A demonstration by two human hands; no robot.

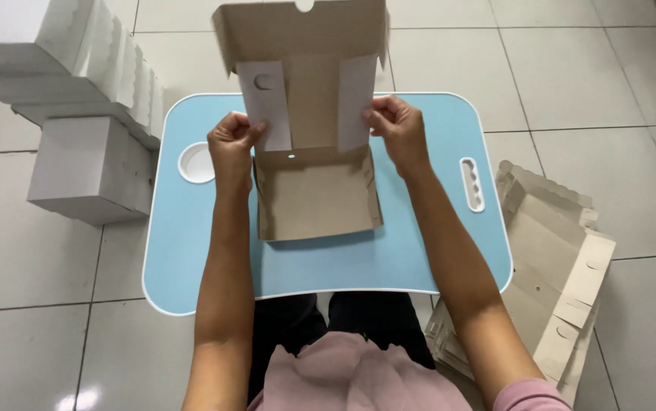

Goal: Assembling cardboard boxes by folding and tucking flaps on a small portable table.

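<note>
A half-folded cardboard box (314, 199), brown inside and white outside, rests on a light blue lap table (191, 259). Its lid (301, 30) stands up at the far side, and two white side flaps hang inward from it. My left hand (230, 144) pinches the left flap (267, 103) at the box's left wall. My right hand (396, 129) pinches the right flap (354, 99) at the right wall. Both hands are closed on the cardboard.
Finished white boxes (88, 167) are stacked on the tiled floor at the left. A pile of flat unfolded box blanks (552, 259) lies on the floor at the right. The table has a round cup recess (195, 163) and a slot (472, 184).
</note>
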